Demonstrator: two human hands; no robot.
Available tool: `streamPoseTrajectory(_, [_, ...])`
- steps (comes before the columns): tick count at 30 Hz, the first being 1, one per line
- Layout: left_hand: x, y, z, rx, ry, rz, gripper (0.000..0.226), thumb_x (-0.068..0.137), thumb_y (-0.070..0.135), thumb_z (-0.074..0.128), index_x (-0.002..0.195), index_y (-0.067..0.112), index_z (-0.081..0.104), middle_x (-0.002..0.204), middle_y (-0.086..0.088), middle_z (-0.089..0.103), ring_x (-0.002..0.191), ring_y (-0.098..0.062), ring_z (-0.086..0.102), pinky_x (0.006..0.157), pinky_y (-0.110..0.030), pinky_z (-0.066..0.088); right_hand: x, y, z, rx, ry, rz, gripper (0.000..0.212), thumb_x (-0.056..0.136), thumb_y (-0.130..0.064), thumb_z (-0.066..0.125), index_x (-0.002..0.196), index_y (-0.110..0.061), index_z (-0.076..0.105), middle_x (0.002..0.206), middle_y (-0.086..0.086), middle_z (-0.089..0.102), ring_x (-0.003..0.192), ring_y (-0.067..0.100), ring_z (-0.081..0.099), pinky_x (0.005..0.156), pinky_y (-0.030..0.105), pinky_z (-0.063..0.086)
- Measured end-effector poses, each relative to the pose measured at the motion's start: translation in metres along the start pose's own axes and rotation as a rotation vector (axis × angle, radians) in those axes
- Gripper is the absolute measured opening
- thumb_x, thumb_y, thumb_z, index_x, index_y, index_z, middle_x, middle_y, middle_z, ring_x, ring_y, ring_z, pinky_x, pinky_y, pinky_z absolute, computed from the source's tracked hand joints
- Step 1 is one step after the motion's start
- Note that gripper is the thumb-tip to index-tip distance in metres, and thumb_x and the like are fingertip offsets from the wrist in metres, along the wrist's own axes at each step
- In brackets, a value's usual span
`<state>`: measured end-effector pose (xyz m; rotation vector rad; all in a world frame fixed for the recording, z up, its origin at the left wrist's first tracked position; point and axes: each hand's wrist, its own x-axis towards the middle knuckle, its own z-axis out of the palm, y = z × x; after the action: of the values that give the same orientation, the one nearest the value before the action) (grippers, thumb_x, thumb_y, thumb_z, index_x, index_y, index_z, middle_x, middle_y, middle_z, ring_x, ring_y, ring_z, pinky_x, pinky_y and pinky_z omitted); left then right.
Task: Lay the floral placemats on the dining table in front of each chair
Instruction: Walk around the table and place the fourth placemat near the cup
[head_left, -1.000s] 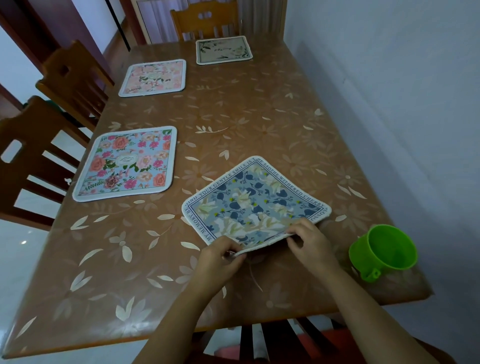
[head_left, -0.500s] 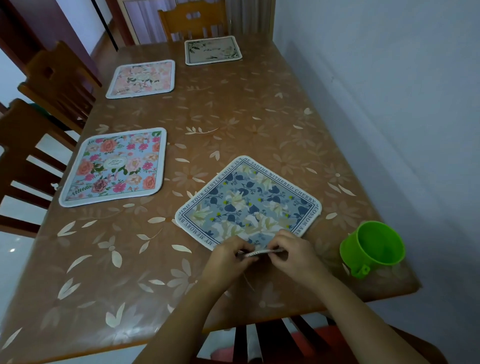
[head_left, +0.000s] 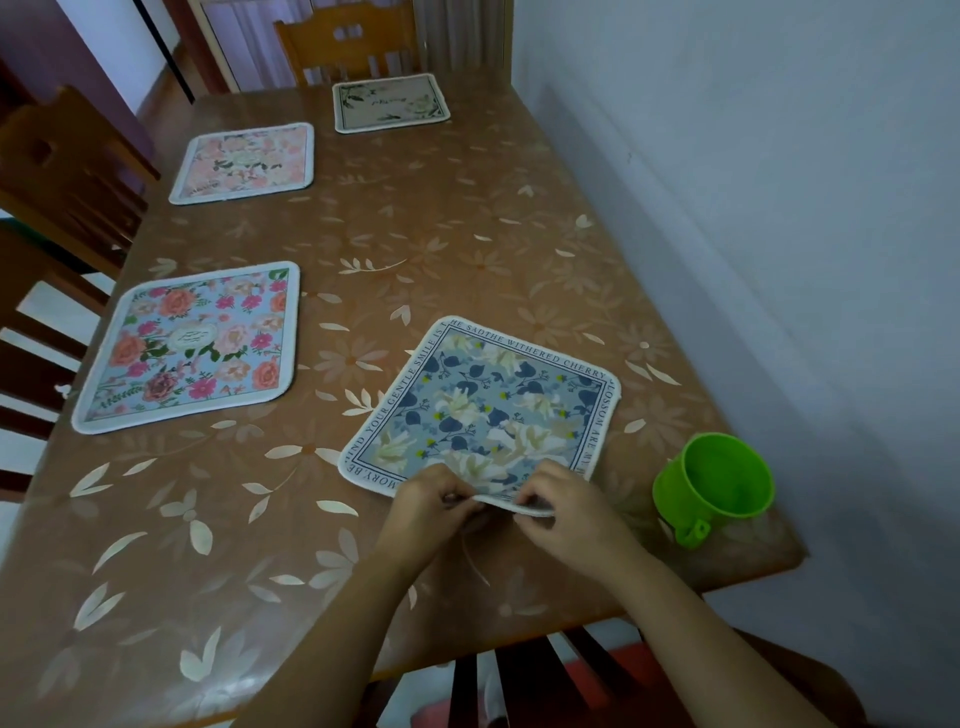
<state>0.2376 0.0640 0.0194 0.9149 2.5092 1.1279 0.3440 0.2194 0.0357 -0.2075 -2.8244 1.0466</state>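
1. Worktop (head_left: 467, 234) – brown, covered with a leaf-and-flower print; its right edge runs along the wall (head_left: 779, 182).
2. Blue mat (head_left: 483, 410) – navy leaves and cream flowers inside a band of lettering. It lies near the worktop's near end, turned at an angle, with its near edge lifted off the surface.
3. Left hand (head_left: 431, 506) – fingers curled, pinching the left part of the lifted edge.
4. Right hand (head_left: 563, 512) – fingers curled, pinching the same edge just beside the left hand.
5. Rose mat (head_left: 192, 345) – flat on the left side, in front of a left chair (head_left: 31, 332).
6. Pink mat (head_left: 244, 162) – flat, farther along the left side, in front of a second side chair (head_left: 67, 171).
7. Cream mat (head_left: 390, 103) – flat at the far end, in front of the end chair (head_left: 345, 44).
8. Cup (head_left: 714, 478) – green, upright, handle toward the camera; it stands at the near right corner, beside the blue mat but apart from it.
9. Near chair (head_left: 519, 675) – dark slats show below the near edge, between the forearms.
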Motion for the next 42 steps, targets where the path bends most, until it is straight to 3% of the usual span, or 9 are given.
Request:
streamPoseTrajectory(6, [-0.002, 0.007, 0.014, -0.016, -0.019, 0.062, 0.008, 0.070, 0.010, 0.077, 0.074, 0.007, 0.070, 0.068, 0.014, 0.047, 0.064, -0.004, 0.047, 0.061, -0.001, 0.034, 0.007, -0.007, 0.010, -0.118, 0.050, 0.026, 0.004, 0.082, -0.016, 0.060, 0.083, -0.013, 0.062, 0.088, 0.000, 0.057, 0.083, 0.015, 0.054, 0.065, 0.023, 0.040])
streamPoseTrajectory(11, [-0.006, -0.009, 0.012, 0.017, -0.032, 0.012, 0.009, 0.071, 0.001, 0.073, 0.079, 0.002, 0.069, 0.081, -0.010, 0.060, 0.071, -0.011, 0.051, 0.065, 0.001, 0.035, 0.000, 0.000, 0.013, -0.132, 0.048, 0.043, 0.003, 0.081, -0.013, 0.062, 0.083, -0.013, 0.064, 0.090, 0.000, 0.060, 0.090, 0.015, 0.055, 0.068, 0.018, 0.036])
streamPoseTrajectory(15, [-0.008, -0.019, 0.013, 0.031, -0.033, -0.046, 0.009, 0.070, -0.003, 0.072, 0.079, -0.001, 0.071, 0.082, -0.012, 0.062, 0.071, -0.015, 0.055, 0.065, 0.004, 0.035, -0.007, 0.007, 0.020, -0.135, 0.003, 0.063, 0.005, 0.082, -0.016, 0.062, 0.086, -0.014, 0.064, 0.093, -0.001, 0.059, 0.092, 0.015, 0.053, 0.072, 0.022, 0.039])
streamPoseTrajectory(24, [-0.017, -0.025, 0.018, 0.177, -0.110, 0.007, 0.005, 0.075, 0.007, 0.070, 0.077, 0.002, 0.072, 0.082, -0.016, 0.064, 0.077, -0.029, 0.062, 0.069, -0.032, 0.051, -0.013, 0.020, 0.034, -0.151, -0.148, 0.122, 0.013, 0.083, -0.020, 0.063, 0.093, -0.012, 0.066, 0.101, 0.001, 0.057, 0.100, 0.014, 0.049, 0.079, 0.022, 0.037])
streamPoseTrajectory(27, [-0.026, -0.033, 0.016, 0.256, -0.102, -0.049, 0.007, 0.078, 0.007, 0.061, 0.075, 0.002, 0.065, 0.084, -0.014, 0.064, 0.080, -0.028, 0.060, 0.065, -0.025, 0.042, -0.011, 0.023, 0.035, -0.160, -0.177, 0.110, 0.010, 0.085, -0.012, 0.059, 0.092, -0.009, 0.066, 0.103, 0.005, 0.058, 0.103, 0.019, 0.048, 0.082, 0.025, 0.038])
streamPoseTrajectory(30, [-0.024, -0.040, 0.013, 0.244, -0.075, -0.107, 0.008, 0.079, 0.008, 0.058, 0.086, 0.004, 0.061, 0.093, -0.012, 0.060, 0.088, -0.026, 0.056, 0.067, -0.023, 0.036, -0.011, 0.025, 0.035, -0.163, -0.179, 0.099, 0.011, 0.086, -0.010, 0.057, 0.093, -0.008, 0.066, 0.105, 0.005, 0.058, 0.104, 0.019, 0.048, 0.082, 0.024, 0.038])
streamPoseTrajectory(34, [-0.020, -0.041, 0.014, 0.236, -0.107, -0.049, 0.034, 0.075, 0.017, 0.070, 0.107, 0.011, 0.059, 0.108, -0.006, 0.057, 0.101, -0.020, 0.053, 0.082, -0.023, 0.039, -0.012, 0.023, 0.032, -0.144, -0.088, 0.092, 0.009, 0.083, -0.009, 0.061, 0.090, -0.008, 0.066, 0.099, 0.005, 0.060, 0.096, 0.018, 0.054, 0.075, 0.019, 0.037])
streamPoseTrajectory(38, [-0.016, -0.038, 0.013, 0.194, -0.029, -0.020, 0.019, 0.073, 0.006, 0.071, 0.091, 0.003, 0.066, 0.098, -0.014, 0.061, 0.092, -0.028, 0.056, 0.079, -0.034, 0.045, -0.012, 0.021, 0.024, -0.114, -0.029, 0.102, 0.007, 0.080, -0.007, 0.064, 0.086, -0.008, 0.068, 0.091, 0.006, 0.062, 0.087, 0.018, 0.057, 0.070, 0.018, 0.037])
streamPoseTrajectory(42, [-0.007, -0.038, 0.011, 0.142, -0.033, -0.054, 0.007, 0.072, -0.001, 0.068, 0.077, 0.003, 0.066, 0.088, -0.012, 0.061, 0.087, -0.024, 0.057, 0.073, -0.024, 0.042, -0.013, 0.023, 0.017, -0.096, 0.000, 0.120, 0.007, 0.080, -0.006, 0.064, 0.086, -0.007, 0.067, 0.091, 0.006, 0.061, 0.084, 0.018, 0.057, 0.070, 0.022, 0.043])
